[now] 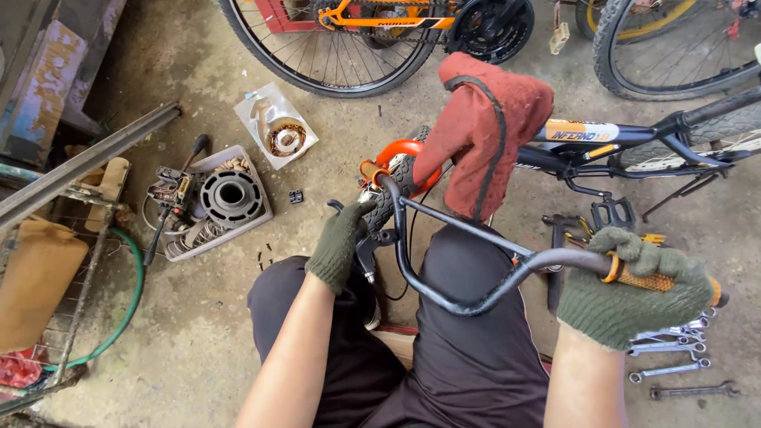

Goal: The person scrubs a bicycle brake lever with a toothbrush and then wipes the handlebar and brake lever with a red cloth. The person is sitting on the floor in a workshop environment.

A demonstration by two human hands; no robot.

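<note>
A small bicycle lies in front of me with its black handlebar (444, 269) across my lap. My right hand (630, 289), in a dark green knit glove, is closed around the orange grip (654, 280) at the bar's right end. My left hand (341, 242), gloved the same, clasps the brake lever (369, 252) on the left side of the bar, below the other orange grip (372, 172). A red cloth (483, 127) is draped over the saddle area. The knobby front tyre (392, 186) with an orange fender sits behind the bar.
A tray (258, 215) with a black hub part and small pieces lies on the concrete floor at left, next to a plastic packet (276, 125). Several wrenches (674, 349) lie at right. Other bicycle wheels (333, 43) stand behind. A wire rack (63, 317) and green hose stand at far left.
</note>
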